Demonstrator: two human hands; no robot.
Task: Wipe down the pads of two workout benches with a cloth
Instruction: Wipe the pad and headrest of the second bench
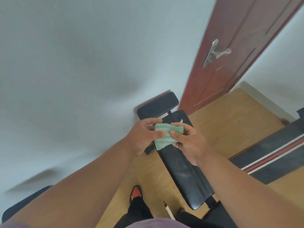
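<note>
Head view: my left hand (142, 137) and right hand (187, 140) both pinch the green cloth (166, 134), held above the black bench pad (184, 168) beside the door (230, 51).

The 1 head view looked steeply down and forward from the person's head, tilted, close over both hands (167, 137) and the bench (184, 171) below.

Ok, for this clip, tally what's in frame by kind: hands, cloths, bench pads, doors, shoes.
Hands: 2, left hand and right hand, both pinching the cloth
Green cloth: 1
Black bench pads: 2, long pad and small pad
Red-brown door: 1
Orange shoe: 1
Total: 7
</note>
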